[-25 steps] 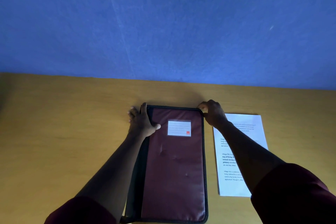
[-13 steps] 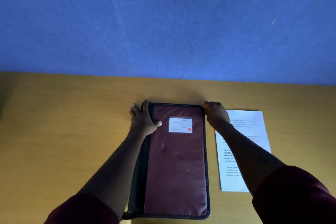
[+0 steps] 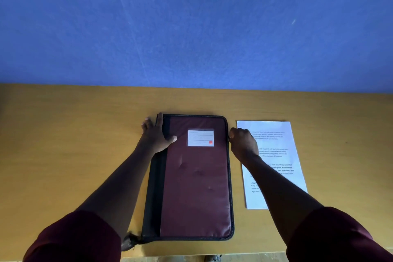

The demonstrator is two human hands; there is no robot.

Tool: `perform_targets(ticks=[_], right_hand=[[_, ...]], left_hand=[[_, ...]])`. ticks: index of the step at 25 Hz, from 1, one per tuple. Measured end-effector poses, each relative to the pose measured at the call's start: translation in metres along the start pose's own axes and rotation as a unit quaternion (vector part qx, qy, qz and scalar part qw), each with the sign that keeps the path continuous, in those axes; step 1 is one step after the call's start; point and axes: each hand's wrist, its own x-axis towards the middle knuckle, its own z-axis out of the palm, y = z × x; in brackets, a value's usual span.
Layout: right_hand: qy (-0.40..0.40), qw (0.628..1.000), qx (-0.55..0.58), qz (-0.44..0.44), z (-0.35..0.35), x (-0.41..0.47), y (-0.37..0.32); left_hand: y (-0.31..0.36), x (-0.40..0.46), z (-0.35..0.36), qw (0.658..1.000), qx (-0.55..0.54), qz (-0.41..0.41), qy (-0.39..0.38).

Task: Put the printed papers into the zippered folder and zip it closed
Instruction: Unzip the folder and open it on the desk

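Sliding down from the far right corner, the right hand (image 3: 242,144) now sits part-way along the right edge of the maroon fabric zippered folder with black trim (image 3: 195,178), its fingers curled together in a pinch against the zip line; what they pinch is too small to make out. Left hand (image 3: 156,137) lies flat on the folder's far left corner as before, fingers spread apart over the black spine, thumb resting on the maroon cover. Folder lies closed and flat on the yellow-brown wooden tabletop (image 3: 63,144), long side running away from the person, a white lined label card (image 3: 200,138) near its far end. Just beside it on the right, apart from it, lie the white printed papers (image 3: 274,155), partly hidden under the right forearm. Behind the tabletop stands a blue wall (image 3: 191,23)
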Motion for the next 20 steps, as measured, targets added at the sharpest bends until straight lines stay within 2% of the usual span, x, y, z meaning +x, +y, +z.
perform_targets(ticks=[20], right_hand=[[0.025,0.998,-0.001,-0.054,0.026,-0.100,0.013]], left_hand=[[-0.038,-0.121,0.069,0.998,-0.044,0.015,0.047]])
